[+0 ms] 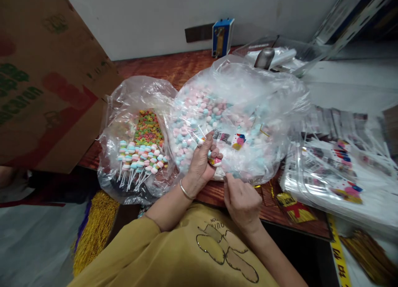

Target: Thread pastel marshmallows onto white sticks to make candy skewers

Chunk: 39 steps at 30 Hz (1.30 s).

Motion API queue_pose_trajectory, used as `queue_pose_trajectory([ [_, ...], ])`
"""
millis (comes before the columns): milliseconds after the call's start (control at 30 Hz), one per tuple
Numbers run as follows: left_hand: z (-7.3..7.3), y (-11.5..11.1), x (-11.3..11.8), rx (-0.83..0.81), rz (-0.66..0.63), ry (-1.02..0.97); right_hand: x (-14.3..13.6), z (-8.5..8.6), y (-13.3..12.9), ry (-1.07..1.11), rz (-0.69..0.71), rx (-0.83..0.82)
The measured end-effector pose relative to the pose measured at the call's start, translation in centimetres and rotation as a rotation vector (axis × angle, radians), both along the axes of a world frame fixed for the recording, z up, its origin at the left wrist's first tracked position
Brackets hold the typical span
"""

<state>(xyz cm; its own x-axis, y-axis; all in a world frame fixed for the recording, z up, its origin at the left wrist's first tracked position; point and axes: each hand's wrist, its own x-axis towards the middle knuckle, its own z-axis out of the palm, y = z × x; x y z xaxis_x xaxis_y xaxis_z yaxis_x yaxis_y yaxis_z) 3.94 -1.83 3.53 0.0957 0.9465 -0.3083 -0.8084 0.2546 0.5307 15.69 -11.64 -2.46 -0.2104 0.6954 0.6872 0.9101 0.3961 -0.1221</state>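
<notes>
My left hand [202, 159], with a bangle on its wrist, is closed around a small clear printed bag [214, 160] showing pink, yellow and white; what is inside is mostly hidden by the fingers. Just right and below, my right hand [244, 199] is curled with thumb and forefinger pressed together near the bag's lower end. Whatever it pinches cannot be made out. Behind both hands lies a big clear plastic bag [217, 71] of pink, blue and white marshmallows [207, 107]. Another printed packet [238, 141] rests on it, next to my left fingertips.
Left, an opened plastic bag [113, 121] holds marshmallow sticks [143, 156] and colourful ring sweets [148, 127]. A carton [46, 92] stands beyond it. Stacked printed bags [336, 175] and gold ties [295, 208] lie right. A blue device [222, 37] stands at the wall.
</notes>
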Motion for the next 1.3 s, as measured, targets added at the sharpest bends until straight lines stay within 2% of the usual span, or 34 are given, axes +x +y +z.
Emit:
queue_pose_trajectory([
  [133,-0.1,-1.3,1.3,-0.01,-0.045,-0.005,-0.5,-0.3,0.0,0.117,0.038,-0.041],
  [300,-1.0,-2.7,2.3,-0.017,-0.107,0.068,-1.4,-0.1,0.6,0.352,0.012,-0.164],
  [533,-1.7,-3.6,1.3,0.088,-0.241,0.09,-1.2,0.4,0.8,0.671,-0.036,-0.245],
  [667,-2.3,-3.8,0.7,0.146,-0.29,0.244,-1.2,0.4,0.7,0.851,-0.04,-0.294],
  [733,-2.6,-4.0,0.7,0.187,-0.204,0.404,-1.3,0.4,0.7,0.889,-0.06,-0.293],
  [867,-3.3,-4.4,0.2,0.386,0.079,0.854,-1.7,0.5,0.8,0.821,-0.079,-0.254],
  [967,-3.8,-4.3,-0.4,0.613,0.177,1.173,-2.0,1.0,0.8,0.811,-0.057,-0.231],
  [1067,-4.2,-3.7,-1.0,0.908,0.309,1.461,-2.3,1.5,0.6,0.84,-0.023,-0.246],
  [1133,-4.2,-3.3,-1.3,1.059,0.412,1.59,-2.3,1.7,0.4,0.858,-0.002,-0.271],
  [1200,-4.1,-3.0,-1.4,1.14,0.478,1.652,-2.4,1.7,0.3,0.885,0.014,-0.292],
  [1300,-3.8,-3.0,-1.5,1.237,0.487,1.639,-2.5,1.3,0.2,0.966,0.011,-0.347],
])
